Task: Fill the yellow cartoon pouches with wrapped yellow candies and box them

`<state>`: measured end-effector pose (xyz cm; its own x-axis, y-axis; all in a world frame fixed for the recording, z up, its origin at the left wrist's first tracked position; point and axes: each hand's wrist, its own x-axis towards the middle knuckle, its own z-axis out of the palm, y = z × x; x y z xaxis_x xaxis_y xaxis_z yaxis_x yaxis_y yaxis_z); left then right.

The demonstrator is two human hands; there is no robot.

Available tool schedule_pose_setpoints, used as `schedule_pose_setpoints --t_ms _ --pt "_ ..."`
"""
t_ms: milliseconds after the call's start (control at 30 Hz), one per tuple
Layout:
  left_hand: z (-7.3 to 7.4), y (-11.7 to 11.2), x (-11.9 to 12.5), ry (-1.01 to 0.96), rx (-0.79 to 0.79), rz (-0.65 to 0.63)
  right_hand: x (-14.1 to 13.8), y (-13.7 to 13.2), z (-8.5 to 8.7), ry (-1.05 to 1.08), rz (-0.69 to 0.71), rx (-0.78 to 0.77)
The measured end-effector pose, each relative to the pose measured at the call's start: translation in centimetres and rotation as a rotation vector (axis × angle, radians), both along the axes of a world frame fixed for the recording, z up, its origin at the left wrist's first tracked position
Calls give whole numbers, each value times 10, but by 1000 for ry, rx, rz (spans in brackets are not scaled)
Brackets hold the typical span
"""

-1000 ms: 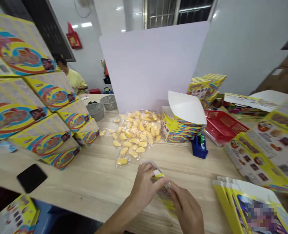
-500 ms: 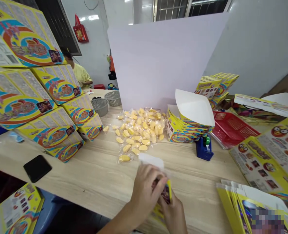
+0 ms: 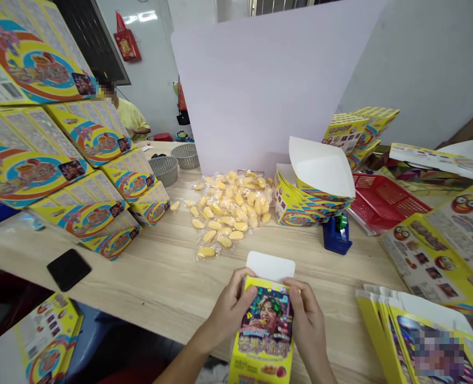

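Observation:
Both hands grip the sides of a yellow printed carton (image 3: 265, 330), which stands upright with its picture side facing me. My left hand (image 3: 230, 309) holds its left edge, and my right hand (image 3: 306, 320) holds its right edge. A white tuck flap (image 3: 270, 266) sticks up from the carton's top, open. The carton's lower end runs out of view at the bottom of the frame. Just beyond the flap lies a heap of small yellow pieces in transparent wrappers (image 3: 228, 213) on the wooden table (image 3: 156, 282), not touching my hands.
A stack of yellow cartons with white flaps (image 3: 308, 200) stands beside a blue tape dispenser (image 3: 336, 234) and a red basket (image 3: 384, 200). Flat printed sheets (image 3: 432, 250) lie right, and a black phone (image 3: 69, 269) lies left. Stacked boxes (image 3: 52, 154) rise left, with a person in yellow (image 3: 130, 117) beyond.
The carton has turned from edge-on to face-up, with its picture now facing me and its flap upright. My hands have moved to either side of it.

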<state>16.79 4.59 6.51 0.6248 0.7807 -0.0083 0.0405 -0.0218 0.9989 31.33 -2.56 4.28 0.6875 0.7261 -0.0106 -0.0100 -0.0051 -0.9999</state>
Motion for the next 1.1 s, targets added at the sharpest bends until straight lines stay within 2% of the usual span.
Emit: schedule_pose_setpoints --t_ms 100,233,300,400,600,733,900,1033,1100 --pt "-4 -3 0 16 -12 17 1 2 6 118 2 4" --pt "-8 -6 3 17 -40 67 8 -1 10 423 195 79" --pt "-8 -7 4 17 -52 82 17 -3 10 383 329 66" --pt "-4 -9 4 40 -33 59 30 -4 14 206 473 47" --pt "7 -11 6 102 115 -73 41 5 44 94 621 -109" --pt "1 -13 4 83 140 -96 40 9 57 17 624 -145" --pt "-7 -17 1 0 90 -59 45 7 58 -29 721 -49" --pt "-2 -17 1 51 131 -20 60 1 51 -4 909 -46" --pt "2 -15 3 54 160 -29 66 -2 41 59 938 -21"
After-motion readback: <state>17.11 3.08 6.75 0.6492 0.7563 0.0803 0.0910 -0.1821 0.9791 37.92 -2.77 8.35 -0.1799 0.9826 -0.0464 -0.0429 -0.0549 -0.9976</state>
